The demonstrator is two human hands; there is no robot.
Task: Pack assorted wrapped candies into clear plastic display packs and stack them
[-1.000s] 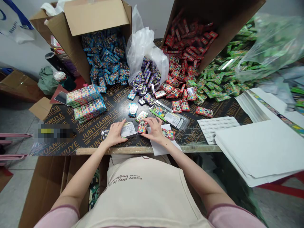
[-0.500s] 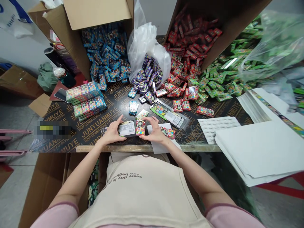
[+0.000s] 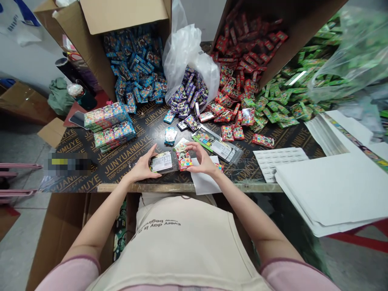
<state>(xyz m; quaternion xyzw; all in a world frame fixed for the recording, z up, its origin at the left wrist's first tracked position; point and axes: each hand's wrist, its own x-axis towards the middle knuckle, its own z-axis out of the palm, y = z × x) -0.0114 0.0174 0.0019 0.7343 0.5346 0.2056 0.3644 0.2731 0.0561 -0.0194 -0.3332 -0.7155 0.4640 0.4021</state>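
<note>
Close to the table's front edge, my left hand (image 3: 142,166) grips the left end of a clear plastic packet (image 3: 163,162) that bears a white barcode label. Between the thumb and fingers of my right hand (image 3: 202,159) is a small red box (image 3: 184,160), at the packet's right end. Whether the box is partly inside the packet, I cannot tell. Just beyond my hands lie a small blue box (image 3: 170,136) and a flat labelled packet (image 3: 216,143). A white sheet (image 3: 204,183) lies partly under my right hand.
Heaps of blue boxes (image 3: 136,64), purple boxes (image 3: 189,95), red boxes (image 3: 242,60) and green boxes (image 3: 279,105) cover the back. Stacked bundles (image 3: 113,132) stand at left. White sheets (image 3: 330,190) overhang the front edge at right. A bottle (image 3: 81,97) stands back left.
My right hand and the red box have shifted slightly right, and the packet's clear end now shows beside the box. My left hand keeps its hold at nearly the same place.
</note>
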